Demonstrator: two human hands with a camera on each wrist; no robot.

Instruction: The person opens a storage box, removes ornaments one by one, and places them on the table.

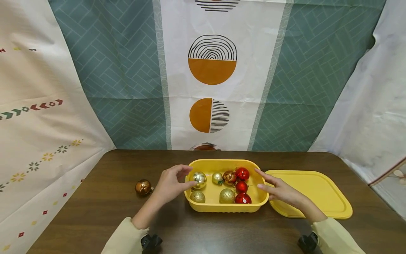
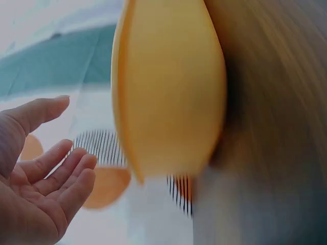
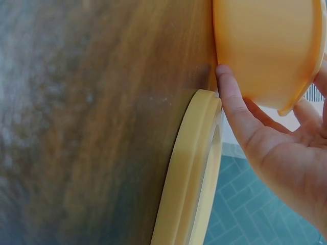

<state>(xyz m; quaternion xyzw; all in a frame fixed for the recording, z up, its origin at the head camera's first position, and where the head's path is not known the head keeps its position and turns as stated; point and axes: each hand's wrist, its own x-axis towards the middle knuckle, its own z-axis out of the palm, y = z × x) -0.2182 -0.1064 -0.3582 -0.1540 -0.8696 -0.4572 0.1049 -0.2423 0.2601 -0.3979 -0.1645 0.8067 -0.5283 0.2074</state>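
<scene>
A dark wooden surface (image 1: 104,211) stands before hung cloths: a white panel with orange half-circles between teal brick-patterned ones, and pale flowered sheets at either side.

The left hand (image 1: 171,183) hovers at the left end of a yellow tub (image 1: 222,207), fingers loosely curved and holding nothing; its fingertips are just beside a silver ball (image 1: 199,179) in the tub's near-left part, and whether they touch it cannot be told. In the left wrist view the palm (image 2: 30,204) lies open and empty, with the tub's blurred wall (image 2: 168,92) just beyond it. The right hand (image 1: 280,190) is spread open with straight fingers against the tub's right end; the right wrist view shows its thumb (image 3: 232,104) pressed on the tub's outer wall (image 3: 265,46) and the other fingers reaching past the rim.

The tub is a rounded rectangular plastic one, ribbed along the bottom edge, sitting in the middle of the surface. Beside the silver ball it holds a small gold ball (image 1: 217,178), a copper ball (image 1: 229,177), three red balls (image 1: 241,187) in a row along the right side, and two glittered gold balls (image 1: 227,196) at the front.

A flat yellow lid (image 1: 317,192) lies on the surface just right of the tub, partly under the right wrist. A loose copper ball (image 1: 143,187) rests on the surface left of the left hand, apart from the tub.
</scene>
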